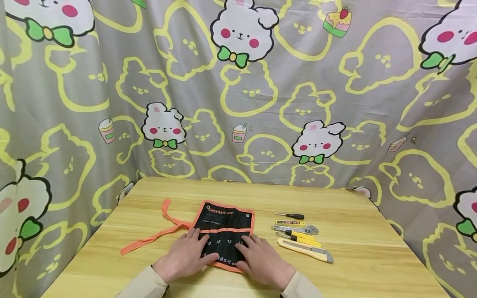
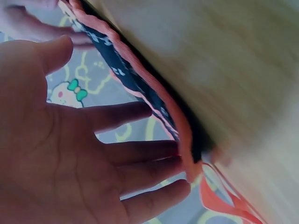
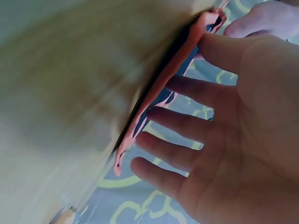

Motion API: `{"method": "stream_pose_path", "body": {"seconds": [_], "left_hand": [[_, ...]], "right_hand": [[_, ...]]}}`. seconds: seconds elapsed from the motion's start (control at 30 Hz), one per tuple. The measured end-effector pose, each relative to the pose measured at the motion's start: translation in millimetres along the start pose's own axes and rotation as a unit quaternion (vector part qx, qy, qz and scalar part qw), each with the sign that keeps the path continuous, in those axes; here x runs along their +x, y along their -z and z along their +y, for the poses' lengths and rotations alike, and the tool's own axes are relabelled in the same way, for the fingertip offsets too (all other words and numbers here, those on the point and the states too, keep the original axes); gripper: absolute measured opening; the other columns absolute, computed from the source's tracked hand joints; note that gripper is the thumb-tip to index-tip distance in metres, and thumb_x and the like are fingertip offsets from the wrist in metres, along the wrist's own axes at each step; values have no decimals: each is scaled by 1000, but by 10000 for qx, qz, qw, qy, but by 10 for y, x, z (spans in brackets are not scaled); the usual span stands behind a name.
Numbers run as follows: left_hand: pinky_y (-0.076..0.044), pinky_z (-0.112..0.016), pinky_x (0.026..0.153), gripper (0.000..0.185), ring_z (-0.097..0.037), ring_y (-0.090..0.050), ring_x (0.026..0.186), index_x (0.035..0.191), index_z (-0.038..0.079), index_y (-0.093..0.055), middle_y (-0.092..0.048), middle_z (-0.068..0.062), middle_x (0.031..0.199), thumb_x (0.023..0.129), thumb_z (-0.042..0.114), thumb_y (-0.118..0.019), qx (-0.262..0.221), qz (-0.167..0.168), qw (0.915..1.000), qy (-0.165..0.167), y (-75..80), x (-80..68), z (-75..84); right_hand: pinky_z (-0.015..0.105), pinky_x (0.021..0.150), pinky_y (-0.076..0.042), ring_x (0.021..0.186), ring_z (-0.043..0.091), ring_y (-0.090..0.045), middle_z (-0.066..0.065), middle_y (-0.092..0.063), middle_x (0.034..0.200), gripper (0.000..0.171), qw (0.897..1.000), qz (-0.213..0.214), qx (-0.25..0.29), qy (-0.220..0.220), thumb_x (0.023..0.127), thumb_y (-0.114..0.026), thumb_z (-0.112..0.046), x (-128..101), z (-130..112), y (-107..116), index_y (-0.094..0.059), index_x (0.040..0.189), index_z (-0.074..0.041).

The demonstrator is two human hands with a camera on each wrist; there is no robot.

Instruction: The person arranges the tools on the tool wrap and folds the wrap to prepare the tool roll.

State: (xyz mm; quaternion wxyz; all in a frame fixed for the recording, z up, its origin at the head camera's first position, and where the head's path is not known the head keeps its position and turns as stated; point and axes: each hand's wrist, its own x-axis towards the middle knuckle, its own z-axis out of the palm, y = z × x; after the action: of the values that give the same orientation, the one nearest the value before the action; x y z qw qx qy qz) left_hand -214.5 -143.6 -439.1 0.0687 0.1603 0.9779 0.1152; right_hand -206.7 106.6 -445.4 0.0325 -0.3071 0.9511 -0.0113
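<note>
The pouch [image 1: 225, 236] lies on the table [image 1: 179, 190], face up. It is black with orange edging. Orange-red lettering, with "GREENER" readable, runs along its far part, and one eyelet sits in each far corner. An orange band crosses the pouch; below this band the numbers 12 and 13 are legible, with further numbers partly covered by fingers.

Left hand [image 1: 186, 254]: positioned at the left side of the pouch, palm down. Its fingers are extended and its fingertips touch the pouch; the thumb reaches over the near part of the pouch. The left wrist view shows the fingers parted from the thumb, with no clamping on the fabric.

Right hand [image 1: 264, 260]: positioned at the right side of the pouch, palm down. Fingers are extended and spaced apart, with fingertips on the pouch margin. They are not clamped on it.

Strap [image 1: 149, 239]: orange, attached at the left edge of the pouch, with two tails spread out to the left of it.

Tools, in a column to the right of the pouch, far to near: black-handled screwdriver [image 1: 294, 216], small yellow-and-black packet [image 1: 290, 223], adjustable wrench [image 1: 306, 230], yellow-handled tools [image 1: 303, 238], utility knife [image 1: 305, 250].

Patterned curtain [image 1: 208, 95]: hangs beyond the pouch.
</note>
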Motion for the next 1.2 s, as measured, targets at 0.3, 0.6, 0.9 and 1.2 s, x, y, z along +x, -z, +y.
{"method": "stream_pose_path", "body": {"seconds": [0.3, 0.6, 0.9, 1.2], "left_hand": [[-48, -65, 100, 80, -49, -50, 134, 137, -1, -63, -51, -35, 144, 94, 66, -60, 43, 187, 9995, -236, -77, -70, 107], [-47, -65, 101, 77, -50, -50, 134, 137, 1, -63, -49, -37, 145, 92, 64, -64, -34, 102, 9999, -114, -82, -51, 91], [-44, -66, 105, 77, -53, -44, 138, 140, 1, -61, -45, -36, 148, 93, 63, -64, -254, -77, 9996, 46, -78, -37, 62], [-44, -66, 104, 78, -53, -44, 138, 140, 2, -60, -44, -35, 150, 92, 64, -64, -95, -24, 9999, -60, -85, -65, 80]], "right_hand": [[55, 110, -44, 144, 35, -44, 10, -46, 158, 56, 9995, -224, 132, -200, 104, -52, -52, 14, 154, -10, -54, 150, -21], [54, 111, -43, 142, 34, -46, 10, -51, 153, 57, 9988, -415, -111, -248, 102, -52, -56, 11, 64, 13, -56, 148, -21], [47, 106, -48, 130, 28, -55, 8, -59, 143, 58, 9974, -487, -491, -175, 101, -52, -59, -25, -108, 19, -61, 143, -19], [55, 104, -49, 134, 36, -52, 14, -52, 150, 61, 9996, -89, 124, -248, 100, -57, -55, -28, 56, 48, -55, 148, -17]]}}
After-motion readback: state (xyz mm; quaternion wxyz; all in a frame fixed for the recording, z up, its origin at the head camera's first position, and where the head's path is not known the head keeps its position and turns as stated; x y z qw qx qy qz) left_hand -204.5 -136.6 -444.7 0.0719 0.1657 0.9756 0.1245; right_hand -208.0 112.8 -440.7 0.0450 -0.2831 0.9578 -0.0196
